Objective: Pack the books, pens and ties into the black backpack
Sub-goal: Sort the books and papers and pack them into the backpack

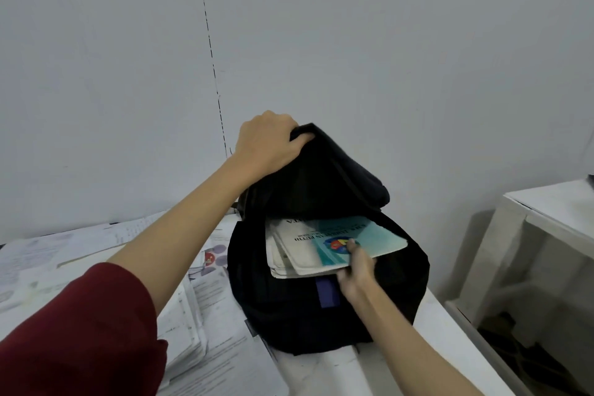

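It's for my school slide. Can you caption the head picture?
Left hand holds the backpack open while the right hand slides books in.

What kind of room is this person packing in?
Probably a study corner or small office at home. Printed papers lie spread over a white table against a bare wall, and books are going into a black backpack.

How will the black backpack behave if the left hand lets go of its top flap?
The black backpack looks soft: its flap probably flops shut over the books. The body, bulging on the table, likely stays standing.
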The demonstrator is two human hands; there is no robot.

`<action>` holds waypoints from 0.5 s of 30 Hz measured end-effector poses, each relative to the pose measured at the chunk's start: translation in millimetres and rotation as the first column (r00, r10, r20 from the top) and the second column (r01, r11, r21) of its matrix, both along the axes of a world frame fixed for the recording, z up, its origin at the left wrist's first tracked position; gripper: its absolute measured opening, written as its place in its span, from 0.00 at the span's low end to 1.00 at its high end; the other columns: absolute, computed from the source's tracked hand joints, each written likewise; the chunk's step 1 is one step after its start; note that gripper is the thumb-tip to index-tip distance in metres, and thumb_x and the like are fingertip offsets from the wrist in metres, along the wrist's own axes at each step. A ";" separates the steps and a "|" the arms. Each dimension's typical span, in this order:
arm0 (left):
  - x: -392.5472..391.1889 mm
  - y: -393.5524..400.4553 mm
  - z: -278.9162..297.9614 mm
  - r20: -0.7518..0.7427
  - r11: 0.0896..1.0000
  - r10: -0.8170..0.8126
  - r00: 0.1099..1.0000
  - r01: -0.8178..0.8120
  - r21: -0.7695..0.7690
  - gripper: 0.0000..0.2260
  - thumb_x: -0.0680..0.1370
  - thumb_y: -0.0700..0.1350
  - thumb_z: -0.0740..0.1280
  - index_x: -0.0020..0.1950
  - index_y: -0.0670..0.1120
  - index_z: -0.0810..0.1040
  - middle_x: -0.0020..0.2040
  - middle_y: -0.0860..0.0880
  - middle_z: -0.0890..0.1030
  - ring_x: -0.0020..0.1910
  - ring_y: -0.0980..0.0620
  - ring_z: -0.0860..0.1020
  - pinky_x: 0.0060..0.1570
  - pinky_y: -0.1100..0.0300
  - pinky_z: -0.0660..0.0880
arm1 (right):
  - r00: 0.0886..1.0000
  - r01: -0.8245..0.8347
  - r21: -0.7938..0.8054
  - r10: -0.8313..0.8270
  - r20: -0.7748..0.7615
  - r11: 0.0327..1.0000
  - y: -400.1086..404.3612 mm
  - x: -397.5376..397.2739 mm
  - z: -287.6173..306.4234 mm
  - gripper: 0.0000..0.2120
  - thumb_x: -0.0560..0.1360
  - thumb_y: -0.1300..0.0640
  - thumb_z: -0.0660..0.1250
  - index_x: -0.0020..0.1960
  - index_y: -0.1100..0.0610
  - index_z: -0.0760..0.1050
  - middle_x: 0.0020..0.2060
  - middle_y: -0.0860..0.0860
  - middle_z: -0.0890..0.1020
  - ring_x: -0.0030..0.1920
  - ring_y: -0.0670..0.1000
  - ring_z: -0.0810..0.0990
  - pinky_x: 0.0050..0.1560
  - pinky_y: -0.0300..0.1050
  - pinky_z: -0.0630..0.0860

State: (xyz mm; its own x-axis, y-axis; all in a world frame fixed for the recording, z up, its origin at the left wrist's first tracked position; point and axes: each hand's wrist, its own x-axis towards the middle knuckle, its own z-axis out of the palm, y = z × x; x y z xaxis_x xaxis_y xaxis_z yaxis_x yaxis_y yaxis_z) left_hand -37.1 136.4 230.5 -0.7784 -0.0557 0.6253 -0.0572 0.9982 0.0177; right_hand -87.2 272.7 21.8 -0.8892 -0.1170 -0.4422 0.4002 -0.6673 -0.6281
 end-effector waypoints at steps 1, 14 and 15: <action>-2.1 4.6 1.3 -0.020 1.000 0.008 1.000 -0.008 0.024 0.22 0.79 0.60 0.57 0.39 0.43 0.76 0.36 0.47 0.74 0.38 0.44 0.72 0.37 0.57 0.62 | 0.998 -0.058 -0.053 0.058 0.006 0.997 -12.2 4.3 -1.5 0.19 0.78 0.62 0.64 0.67 0.57 0.66 0.58 0.59 0.78 0.47 0.57 0.80 0.39 0.56 0.80; -11.3 0.0 8.7 -0.044 0.998 0.016 0.999 -0.014 0.056 0.21 0.79 0.59 0.57 0.44 0.44 0.79 0.36 0.47 0.73 0.38 0.45 0.70 0.38 0.57 0.62 | 0.542 0.054 0.992 0.831 -0.124 0.112 35.7 -8.3 28.1 0.10 0.72 0.51 0.73 0.37 0.55 0.76 0.34 0.47 0.81 0.32 0.43 0.76 0.39 0.39 0.75; -11.5 1.7 7.0 -0.045 0.998 0.006 0.999 -0.003 0.058 0.20 0.80 0.58 0.57 0.45 0.44 0.80 0.36 0.48 0.73 0.38 0.45 0.70 0.38 0.57 0.62 | 0.481 0.211 0.977 0.872 -0.089 -0.016 36.2 -11.6 27.0 0.09 0.70 0.48 0.73 0.46 0.52 0.79 0.46 0.46 0.82 0.45 0.43 0.78 0.53 0.43 0.74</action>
